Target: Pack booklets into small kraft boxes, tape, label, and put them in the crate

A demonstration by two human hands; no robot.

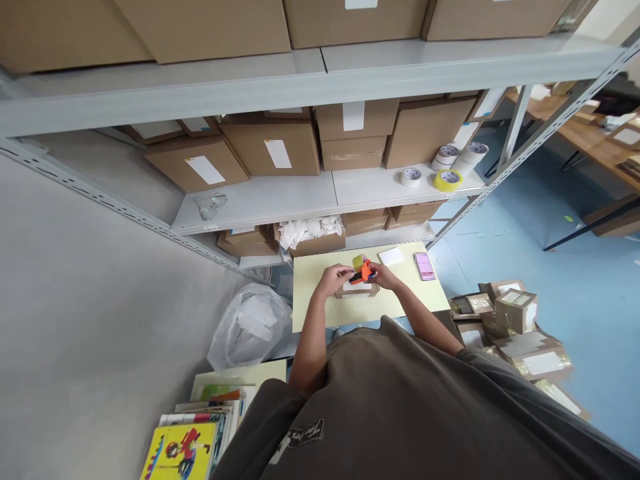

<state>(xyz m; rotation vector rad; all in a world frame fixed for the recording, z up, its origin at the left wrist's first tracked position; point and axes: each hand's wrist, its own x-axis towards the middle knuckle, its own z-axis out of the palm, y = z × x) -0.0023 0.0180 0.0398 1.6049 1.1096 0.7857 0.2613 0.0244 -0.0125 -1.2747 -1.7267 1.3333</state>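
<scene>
On a pale yellow table (400, 297) lies a small cardboard box (357, 291) with a white label on top. An orange and black tape dispenser (364, 272) with a yellowish roll is over the box. My right hand (384, 275) is wrapped round the dispenser's right side. At its left end is my left hand (334, 279), fingers pressed together near the black front edge; what they pinch is too small to make out. A white pad (391, 257) and a pink item (425, 267) lie farther right on the table.
A metal shelf (280, 195) holding cardboard boxes (277, 148) and tape rolls (449, 179) rises behind the table. A plastic bag (249, 325) stands left, above stacked books (183, 450). Parcels (535, 353) are piled on the floor at the right.
</scene>
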